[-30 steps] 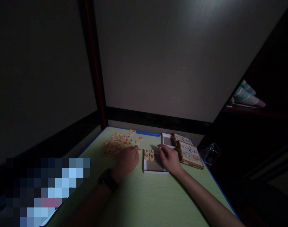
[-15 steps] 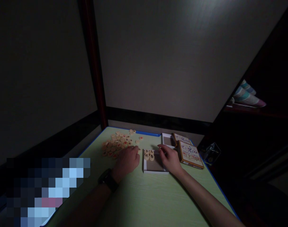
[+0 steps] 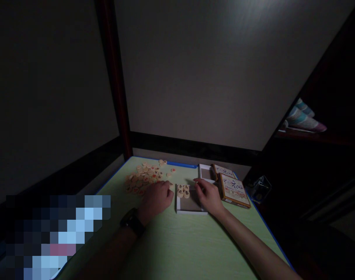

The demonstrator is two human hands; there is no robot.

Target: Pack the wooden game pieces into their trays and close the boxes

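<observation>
My left hand (image 3: 157, 197), with a dark watch (image 3: 133, 222) on its wrist, rests at the right edge of a loose heap of xiangqi pieces (image 3: 145, 177). Its fingers are curled in, and whatever they hold is hidden. A shallow white-rimmed box tray (image 3: 190, 212) lies in front of me, with several xiangqi pieces (image 3: 183, 191) side by side in its far left corner. Over the tray's right side is my right hand (image 3: 208, 195), fingers bent and drawn together. I cannot make out what is between its fingertips.
Behind the tray stands another white-rimmed box tray (image 3: 206, 174). Two printed box lids (image 3: 235, 189) lie to the right, overlapping. The green table (image 3: 177, 245) has a blue edge and meets the wall at the back. A clear container (image 3: 260, 189) stands beyond its right edge.
Almost nothing differs. Both hands stay in place by the tray and the heap, and the whole view has shifted slightly.
</observation>
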